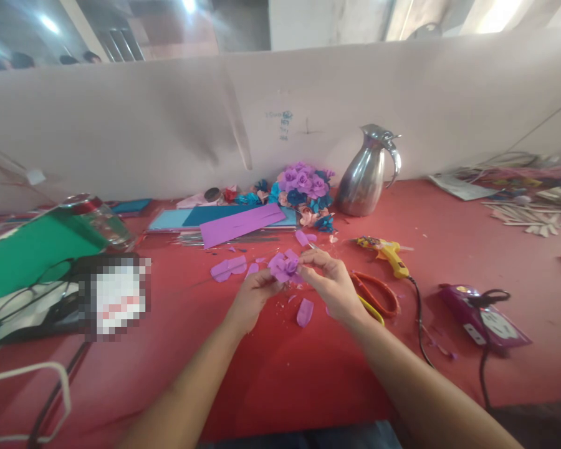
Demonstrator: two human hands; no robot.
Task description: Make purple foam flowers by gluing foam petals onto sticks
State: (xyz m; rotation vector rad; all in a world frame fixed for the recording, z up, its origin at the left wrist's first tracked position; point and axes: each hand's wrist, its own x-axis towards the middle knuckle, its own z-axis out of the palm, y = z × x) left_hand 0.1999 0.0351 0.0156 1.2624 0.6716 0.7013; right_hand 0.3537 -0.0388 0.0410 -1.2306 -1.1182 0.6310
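Observation:
Between my two hands, above the red table, is a purple paper flower (284, 267) with a curled centre and spread petals. My left hand (256, 293) grips it from the lower left, fingers closed beneath the petals. Thumb and fingers of my right hand (330, 277) pinch the flower's right side. Loose purple petals (228, 268) lie to the left, and a single cut petal (305, 312) rests below the hands. Scissors with red and yellow handles (376, 293) lie partly hidden behind my right hand. A yellow glue gun (388, 254) lies beyond them, its black cord trailing toward me.
Behind stand a bunch of finished paper flowers (303, 182) and a steel jug (367, 171). Purple and blue paper sheets (243, 224) lie to their left. A purple power box (484, 318) sits at right, eyeglasses (32, 290) and a glass jar (100, 221) at left. Wooden sticks (537, 215) lie far right.

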